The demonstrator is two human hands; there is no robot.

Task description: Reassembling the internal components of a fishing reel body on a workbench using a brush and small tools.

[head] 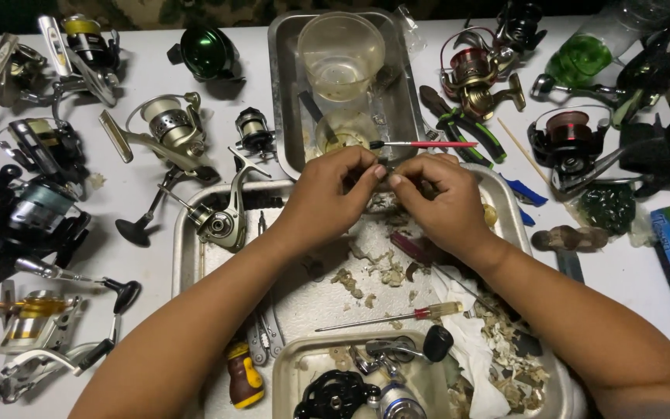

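We see a white counter [149, 85] crowded with spinning fishing reels, among them a black reel with a long crank [29, 221] at left and a red-spooled reel [571, 140] at right. At centre lies a large shallow metal tray [188, 256] strewn with torn scraps of soiled paper, and behind it a deeper steel pan [284, 93] holding a clear plastic bowl [341, 54]. Over the tray, the left hand [327, 198] and right hand [443, 202] meet, fingertips pinched together on a small part that we cannot make out, hidden between them. A thin red-handled brush [428, 144] lies just behind the knuckles, and a slim screwdriver with a clear and red handle [393, 318] lies in the tray below the wrists. In our judgement, a piece this small could slip from the grip and vanish among the paper scraps, or roll under the reels beside the tray; greasy fingers would cause it. The counter is pale and brightly lit from above, and of the room we see only a dark strip behind it.
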